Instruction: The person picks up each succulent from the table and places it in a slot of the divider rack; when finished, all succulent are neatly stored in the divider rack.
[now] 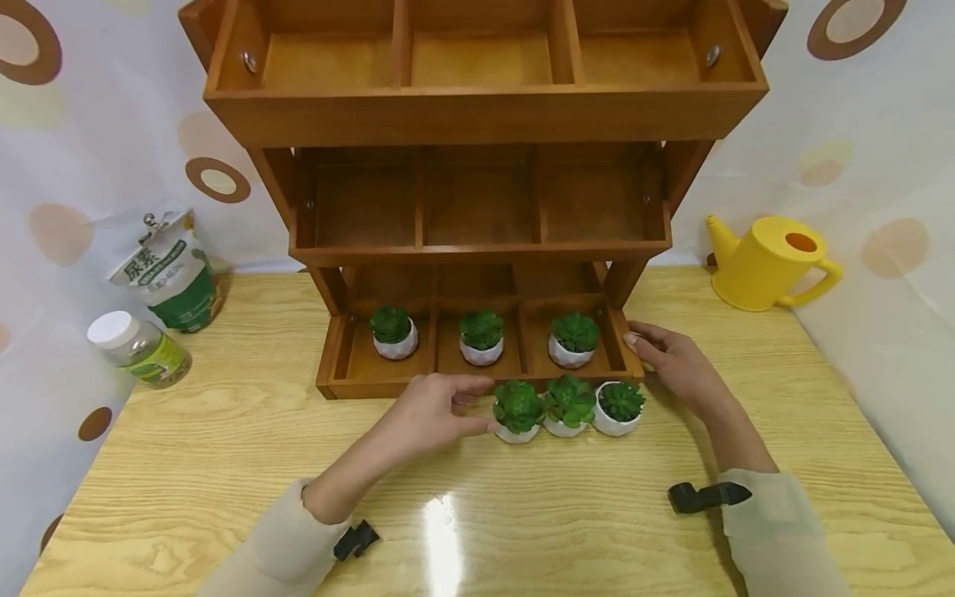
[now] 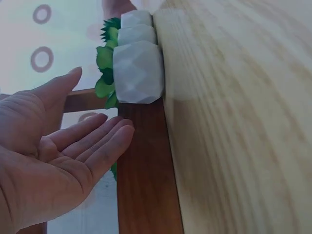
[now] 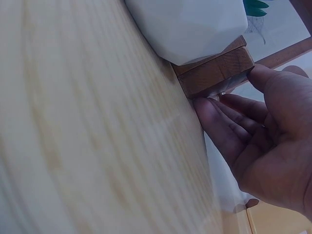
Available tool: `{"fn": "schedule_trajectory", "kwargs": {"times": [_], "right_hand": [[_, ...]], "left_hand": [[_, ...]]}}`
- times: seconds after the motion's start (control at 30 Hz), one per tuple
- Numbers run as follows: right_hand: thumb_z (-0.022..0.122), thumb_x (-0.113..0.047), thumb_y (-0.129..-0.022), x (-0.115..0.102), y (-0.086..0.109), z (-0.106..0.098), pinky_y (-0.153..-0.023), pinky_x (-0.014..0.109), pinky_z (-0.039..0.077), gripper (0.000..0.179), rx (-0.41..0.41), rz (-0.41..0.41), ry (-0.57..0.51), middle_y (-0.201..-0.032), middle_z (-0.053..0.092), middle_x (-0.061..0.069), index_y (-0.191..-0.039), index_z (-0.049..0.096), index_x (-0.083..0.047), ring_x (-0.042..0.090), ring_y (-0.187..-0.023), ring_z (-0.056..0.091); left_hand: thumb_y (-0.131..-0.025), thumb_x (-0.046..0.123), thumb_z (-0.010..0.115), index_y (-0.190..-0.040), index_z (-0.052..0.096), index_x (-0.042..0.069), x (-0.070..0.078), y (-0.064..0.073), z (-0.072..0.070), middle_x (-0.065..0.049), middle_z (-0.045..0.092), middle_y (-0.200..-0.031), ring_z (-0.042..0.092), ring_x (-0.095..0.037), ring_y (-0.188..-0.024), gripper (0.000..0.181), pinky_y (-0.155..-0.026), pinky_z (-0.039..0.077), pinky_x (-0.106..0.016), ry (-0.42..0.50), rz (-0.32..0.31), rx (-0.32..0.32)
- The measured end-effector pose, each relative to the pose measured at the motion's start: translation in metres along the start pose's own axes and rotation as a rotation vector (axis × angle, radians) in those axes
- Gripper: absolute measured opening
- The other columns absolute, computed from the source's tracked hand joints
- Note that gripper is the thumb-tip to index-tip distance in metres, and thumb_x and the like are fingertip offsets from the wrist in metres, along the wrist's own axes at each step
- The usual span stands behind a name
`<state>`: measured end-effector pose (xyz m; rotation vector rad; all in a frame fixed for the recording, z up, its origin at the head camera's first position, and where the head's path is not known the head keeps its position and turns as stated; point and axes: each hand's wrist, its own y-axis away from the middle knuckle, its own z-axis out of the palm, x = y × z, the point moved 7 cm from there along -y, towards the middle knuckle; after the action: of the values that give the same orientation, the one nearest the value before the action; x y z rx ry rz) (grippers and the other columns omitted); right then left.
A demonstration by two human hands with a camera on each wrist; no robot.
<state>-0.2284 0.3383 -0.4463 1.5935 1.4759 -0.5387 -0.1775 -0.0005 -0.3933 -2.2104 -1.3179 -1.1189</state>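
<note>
White-potted succulents (image 1: 518, 403) seem mid-shelving: left hand (image 1: 431, 414), fingers parted, should next pinch the nearest; right hand (image 1: 677, 365) touches the front-right corner of the wooden rack (image 1: 481, 256), grip unclear.

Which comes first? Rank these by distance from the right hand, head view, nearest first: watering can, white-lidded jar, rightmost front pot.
1. Rightmost front pot: just left of the right hand.
2. Watering can: beyond the hand, right.
3. White-lidded jar: far left.
</note>
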Motion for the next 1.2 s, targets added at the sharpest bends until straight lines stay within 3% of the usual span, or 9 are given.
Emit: {"fn": "schedule_trajectory", "kwargs": {"times": [0.23,0.3,0.43,0.63,1.0,1.2], "right_hand": [[0.041,-0.061,-0.103,0.001,0.0,0.001,-0.106,0.053,0.048,0.079,-0.002,-0.002,-0.009,-0.159,0.039,0.023,-0.161,0.027,-0.009,0.04,-0.139,0.05],[0.042,-0.061,-0.102,0.001,0.0,0.001,-0.105,0.053,0.049,0.08,-0.003,0.002,-0.008,-0.159,0.04,0.023,-0.161,0.027,-0.009,0.04,-0.138,0.051],[0.042,-0.061,-0.103,0.0,0.0,0.001,-0.106,0.052,0.049,0.079,-0.002,-0.002,-0.011,-0.158,0.041,0.023,-0.161,0.027,-0.009,0.04,-0.138,0.051],[0.042,-0.061,-0.102,0.0,0.001,0.001,-0.107,0.052,0.048,0.08,-0.003,0.009,-0.017,-0.159,0.04,0.022,-0.162,0.026,-0.01,0.039,-0.139,0.05],[0.042,-0.062,-0.102,0.001,0.0,0.001,-0.104,0.05,0.05,0.081,0.003,0.007,-0.012,-0.158,0.041,0.023,-0.161,0.028,-0.009,0.039,-0.137,0.052],[0.042,-0.062,-0.102,0.0,0.001,0.0,-0.107,0.052,0.048,0.08,0.004,0.01,-0.006,-0.159,0.039,0.022,-0.161,0.028,-0.01,0.039,-0.138,0.051]], "left_hand": [[-0.087,0.037,0.08,-0.137,0.065,0.018,-0.004,-0.005,0.004,-0.002,0.071,-0.13,0.071,-0.02,-0.113,0.056,-0.107,0.048,-0.045,-0.022,-0.013,-0.007],[-0.087,0.036,0.08,-0.138,0.065,0.019,-0.004,-0.007,0.004,-0.001,0.07,-0.131,0.07,-0.019,-0.114,0.056,-0.108,0.048,-0.044,-0.014,-0.016,-0.011],[-0.087,0.035,0.081,-0.139,0.064,0.02,-0.004,-0.008,0.005,-0.002,0.07,-0.132,0.069,-0.019,-0.115,0.057,-0.096,0.056,-0.04,-0.008,-0.003,-0.019],[-0.086,0.034,0.081,-0.14,0.063,0.02,-0.001,-0.01,0.009,-0.004,0.069,-0.133,0.069,-0.021,-0.114,0.059,-0.095,0.056,-0.042,-0.036,0.023,-0.038],[-0.085,0.038,0.082,-0.146,0.056,0.023,-0.006,-0.019,0.021,-0.005,0.064,-0.141,0.066,-0.023,-0.123,0.068,-0.101,0.054,-0.041,0.046,-0.001,-0.121],[-0.082,0.04,0.085,-0.148,0.053,0.021,-0.005,-0.017,0.026,-0.001,0.06,-0.144,0.063,-0.021,-0.126,0.075,-0.104,0.052,-0.039,0.036,0.003,-0.179]]}}
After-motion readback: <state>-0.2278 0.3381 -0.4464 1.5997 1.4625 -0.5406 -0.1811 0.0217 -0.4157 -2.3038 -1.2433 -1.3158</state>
